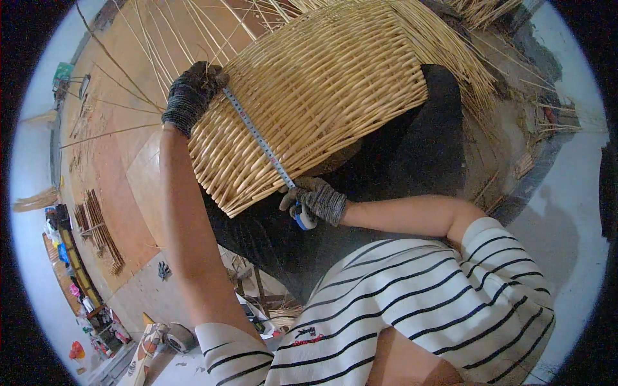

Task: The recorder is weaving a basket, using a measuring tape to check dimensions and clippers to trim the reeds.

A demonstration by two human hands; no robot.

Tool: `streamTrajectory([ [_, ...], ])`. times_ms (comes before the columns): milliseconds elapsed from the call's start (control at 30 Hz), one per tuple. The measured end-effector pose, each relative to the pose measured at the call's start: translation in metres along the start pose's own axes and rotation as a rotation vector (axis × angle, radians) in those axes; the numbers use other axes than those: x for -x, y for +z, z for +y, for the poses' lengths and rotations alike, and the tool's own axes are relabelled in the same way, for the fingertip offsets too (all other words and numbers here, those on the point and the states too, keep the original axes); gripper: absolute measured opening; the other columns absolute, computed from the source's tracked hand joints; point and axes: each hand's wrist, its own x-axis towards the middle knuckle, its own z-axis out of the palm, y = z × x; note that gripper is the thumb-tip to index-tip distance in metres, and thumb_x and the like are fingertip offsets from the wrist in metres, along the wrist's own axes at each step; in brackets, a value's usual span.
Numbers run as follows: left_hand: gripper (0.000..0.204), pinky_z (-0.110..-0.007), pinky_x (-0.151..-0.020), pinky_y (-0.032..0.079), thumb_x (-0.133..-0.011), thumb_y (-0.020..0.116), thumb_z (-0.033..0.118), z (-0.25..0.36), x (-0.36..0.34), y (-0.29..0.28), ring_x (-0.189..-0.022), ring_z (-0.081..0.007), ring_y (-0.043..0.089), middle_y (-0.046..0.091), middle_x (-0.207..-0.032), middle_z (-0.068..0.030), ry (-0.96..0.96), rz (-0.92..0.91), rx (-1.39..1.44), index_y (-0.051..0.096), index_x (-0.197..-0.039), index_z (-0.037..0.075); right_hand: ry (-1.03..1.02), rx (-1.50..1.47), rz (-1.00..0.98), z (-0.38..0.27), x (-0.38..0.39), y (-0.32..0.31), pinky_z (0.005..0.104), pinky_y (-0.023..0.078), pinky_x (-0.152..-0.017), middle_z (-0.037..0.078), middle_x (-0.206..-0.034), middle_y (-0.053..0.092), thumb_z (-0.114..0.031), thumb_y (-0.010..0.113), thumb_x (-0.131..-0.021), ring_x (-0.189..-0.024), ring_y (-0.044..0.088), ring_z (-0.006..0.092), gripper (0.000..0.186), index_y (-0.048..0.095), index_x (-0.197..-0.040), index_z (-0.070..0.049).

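Observation:
A woven wicker panel (pixel 322 83) in pale yellow lies tilted across my lap, over dark trousers. Across its left part runs the pulled-out blade of a tape measure (pixel 305 220), from the far edge to the near edge. My right hand (pixel 315 198), in a dark grey knit glove, grips the blue and white tape case just off the near edge. At the far left edge my left hand (pixel 195 92), gloved alike, has its fingers closed over the end of the blade against the wicker. The exact finger hold there is partly hidden.
Long loose rods (pixel 450 71) fan out from the panel's far side and right. On the floor at left lies a tied bundle of brown sticks (pixel 103 231), with a dark glove (pixel 164 270) nearby. Shelves with assorted goods (pixel 84 283) line the left wall.

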Motion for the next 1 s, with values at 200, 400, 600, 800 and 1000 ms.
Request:
streamTrajectory([
  [200,0.028,-0.04,-0.073,0.045,-0.084,0.051,0.038,-0.003,-0.008,0.0,-0.087,-0.0305,0.058,0.06,-0.094,-0.0118,0.054,-0.006,-0.138,0.061,-0.092,0.012,-0.088,-0.091,-0.109,0.006,-0.001,-0.005,0.0269,0.048,-0.06,0.011,-0.082,0.062,-0.026,0.051,-0.088,-0.065,0.058,0.0159,0.028,0.053,-0.101,-0.001],
  [400,0.015,-0.034,-0.07,0.047,-0.083,0.057,0.02,-0.019,0.004,0.002,-0.082,-0.0241,0.06,0.062,-0.087,-0.0101,-0.061,0.173,0.399,0.06,-0.093,0.01,-0.132,-0.061,-0.023,-0.011,0.016,0.006,0.0291,0.048,-0.065,0.01,-0.083,0.06,-0.019,0.047,-0.09,-0.071,0.058,0.0174,0.02,0.054,-0.097,-0.002],
  [600,0.016,-0.035,-0.069,0.048,-0.084,0.048,0.018,-0.009,0.01,-0.012,-0.079,-0.0267,0.061,0.062,-0.084,-0.0109,-0.354,0.227,0.485,0.059,-0.092,0.012,-0.046,-0.145,-0.092,0.002,0.012,-0.004,0.029,0.048,-0.063,0.012,-0.082,0.061,-0.021,0.049,-0.089,-0.072,0.059,0.0178,0.02,0.055,-0.095,-0.002],
  [800,0.017,-0.041,-0.068,0.047,-0.085,0.042,0.018,-0.02,0.019,0.0,-0.082,-0.0325,0.059,0.06,-0.091,-0.0114,0.026,0.178,-0.151,0.057,-0.092,0.015,-0.009,-0.189,-0.213,-0.001,-0.007,0.008,0.0283,0.048,-0.058,0.011,-0.08,0.063,-0.022,0.052,-0.087,-0.064,0.059,0.0174,0.021,0.056,-0.093,-0.003],
  [1000,0.017,-0.043,-0.07,0.046,-0.085,0.042,0.02,-0.025,0.026,-0.004,-0.084,-0.0329,0.057,0.058,-0.091,-0.0117,0.094,0.132,-0.086,0.055,-0.093,0.014,0.038,-0.141,-0.113,0.011,-0.002,0.032,0.0269,0.048,-0.056,0.01,-0.084,0.064,-0.026,0.053,-0.086,-0.066,0.058,0.0153,0.024,0.056,-0.095,-0.004],
])
